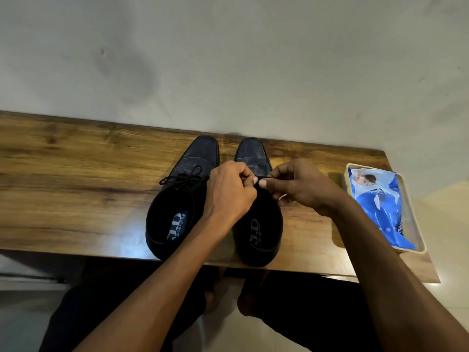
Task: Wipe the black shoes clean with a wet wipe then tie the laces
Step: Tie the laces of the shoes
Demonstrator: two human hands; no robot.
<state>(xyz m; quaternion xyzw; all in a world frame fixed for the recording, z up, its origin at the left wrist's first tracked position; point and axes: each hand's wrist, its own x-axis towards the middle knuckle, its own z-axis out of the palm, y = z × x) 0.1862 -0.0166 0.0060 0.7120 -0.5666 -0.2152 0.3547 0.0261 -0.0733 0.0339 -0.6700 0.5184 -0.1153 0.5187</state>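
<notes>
Two black shoes stand side by side on a wooden table (76, 179), toes toward the wall. The left shoe (177, 199) has its lace (182, 177) tied in a bow. Over the throat of the right shoe (256, 224) both my hands meet. My left hand (228, 191) pinches one end of the right shoe's lace (261, 177). Opposite it, my right hand (302, 186) pinches the other end between thumb and fingers. The rest of that lace is hidden by my hands.
A blue wet wipe pack (380, 207) lies in a shallow pale tray (420, 240) at the table's right end. A grey wall rises right behind the table. My legs and bare feet show below the near edge.
</notes>
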